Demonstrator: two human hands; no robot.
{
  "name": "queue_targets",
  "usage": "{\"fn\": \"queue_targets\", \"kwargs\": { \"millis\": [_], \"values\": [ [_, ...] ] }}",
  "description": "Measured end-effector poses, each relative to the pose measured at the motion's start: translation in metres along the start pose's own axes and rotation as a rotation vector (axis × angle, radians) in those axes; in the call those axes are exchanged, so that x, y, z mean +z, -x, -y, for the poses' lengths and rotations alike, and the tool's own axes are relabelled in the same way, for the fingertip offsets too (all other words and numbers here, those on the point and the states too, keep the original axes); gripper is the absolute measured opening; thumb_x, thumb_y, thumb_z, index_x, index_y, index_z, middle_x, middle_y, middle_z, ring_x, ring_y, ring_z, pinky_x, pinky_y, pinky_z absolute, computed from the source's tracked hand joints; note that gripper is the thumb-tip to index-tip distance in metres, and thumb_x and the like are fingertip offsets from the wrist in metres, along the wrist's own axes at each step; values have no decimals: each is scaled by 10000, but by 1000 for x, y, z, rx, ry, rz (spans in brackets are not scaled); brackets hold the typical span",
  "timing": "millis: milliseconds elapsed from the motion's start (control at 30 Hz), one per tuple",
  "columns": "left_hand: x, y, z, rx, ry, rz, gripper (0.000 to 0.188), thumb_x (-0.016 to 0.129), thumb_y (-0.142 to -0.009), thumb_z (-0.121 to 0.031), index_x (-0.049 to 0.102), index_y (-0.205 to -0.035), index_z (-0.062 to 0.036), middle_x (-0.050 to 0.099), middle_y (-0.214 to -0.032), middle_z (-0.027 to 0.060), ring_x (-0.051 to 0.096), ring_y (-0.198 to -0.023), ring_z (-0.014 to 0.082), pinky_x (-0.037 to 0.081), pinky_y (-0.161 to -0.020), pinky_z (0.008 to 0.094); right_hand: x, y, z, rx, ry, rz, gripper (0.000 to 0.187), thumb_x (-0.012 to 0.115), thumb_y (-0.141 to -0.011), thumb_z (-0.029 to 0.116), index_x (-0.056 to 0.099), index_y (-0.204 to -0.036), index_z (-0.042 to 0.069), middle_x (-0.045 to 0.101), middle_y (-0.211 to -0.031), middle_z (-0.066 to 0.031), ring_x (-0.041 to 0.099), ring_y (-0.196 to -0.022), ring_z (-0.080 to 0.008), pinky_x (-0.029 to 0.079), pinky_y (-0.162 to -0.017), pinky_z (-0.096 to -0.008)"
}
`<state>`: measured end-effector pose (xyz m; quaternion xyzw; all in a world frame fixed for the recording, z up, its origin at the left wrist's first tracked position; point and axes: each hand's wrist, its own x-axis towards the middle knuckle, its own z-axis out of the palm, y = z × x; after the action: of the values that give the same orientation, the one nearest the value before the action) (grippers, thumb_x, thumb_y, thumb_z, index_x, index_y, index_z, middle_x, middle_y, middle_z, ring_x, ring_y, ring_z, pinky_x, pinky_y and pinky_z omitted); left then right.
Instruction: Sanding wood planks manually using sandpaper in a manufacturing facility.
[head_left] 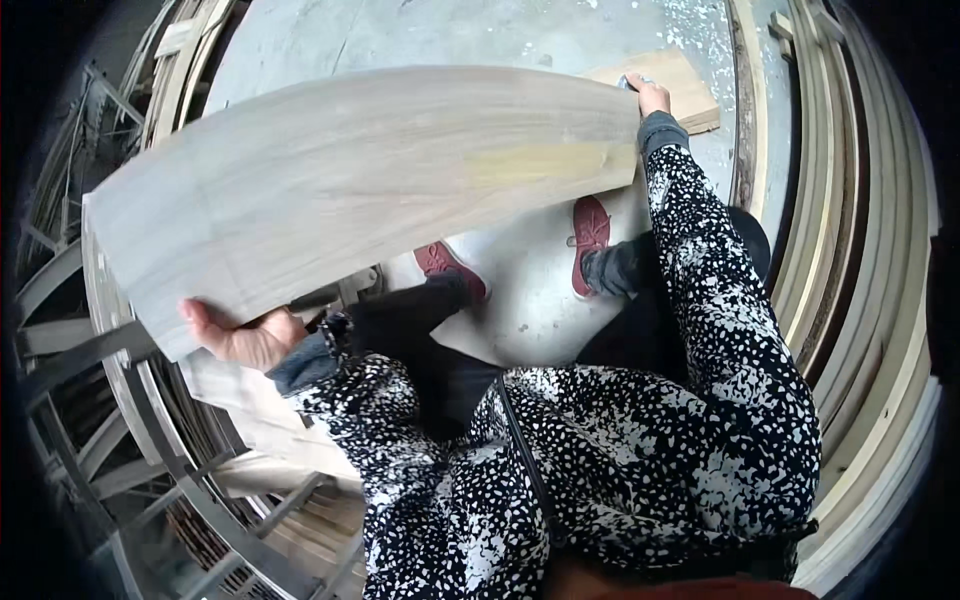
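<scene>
A long, wide pale wooden board [350, 170] stretches across in front of me, off the floor, with a yellowish patch towards its right end. My left hand [250, 338] is closed on its near left end, the thumb lying over the top face and the other fingers hidden underneath. At the far right end my right hand [653, 95] grips the board's edge. A small whitish-blue bit shows by the right fingers; its kind is too small to tell.
Beyond my right hand, light wood panels [690, 85] lie on the grey floor [480, 35]. Long timber planks [880, 270] run along the right side. Metal rack bars [75, 360] and stacked wood [270, 400] are on the left. My red shoes [592, 240] stand below the board.
</scene>
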<state>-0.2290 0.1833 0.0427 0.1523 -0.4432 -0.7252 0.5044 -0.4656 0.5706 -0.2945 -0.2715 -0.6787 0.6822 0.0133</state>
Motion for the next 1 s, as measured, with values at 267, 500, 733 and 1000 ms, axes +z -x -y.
{"fn": "queue_targets", "kwargs": {
  "millis": [267,500,733,1000],
  "values": [
    [-41,-11,76,-210,45,-171,308,666,-696,-249,605,-938,-68,579,-1034,69,518,-975,204,418,-859,377,-1,-47,-36,-74,402,-65,440,646,-680,350,612,-823,-64,623,-833,-180,585,-779,-263,433,-737,-329],
    [-21,3,114,-238,-166,-277,350,642,-721,-272,571,-984,-53,574,-1020,71,522,-960,195,432,-843,353,35,-52,31,-214,367,-430,424,565,-711,351,613,-822,-55,620,-817,-200,593,-779,-298,439,-736,-342],
    [-64,2,91,-309,-180,-178,479,612,-744,-384,517,-1073,-49,552,-1054,81,509,-973,197,437,-826,349,73,46,38,-261,361,-345,342,497,-751,291,614,-880,-3,618,-838,-179,580,-778,-336,444,-720,-365],
    [-103,-35,26,-868,-540,187,998,186,-689,-791,410,-1208,31,518,-1106,166,505,-1013,246,441,-782,354,132,225,14,-979,778,148,307,526,-752,86,589,-1049,137,579,-1042,-130,536,-998,-245,377,-846,-370]
  ]
}}
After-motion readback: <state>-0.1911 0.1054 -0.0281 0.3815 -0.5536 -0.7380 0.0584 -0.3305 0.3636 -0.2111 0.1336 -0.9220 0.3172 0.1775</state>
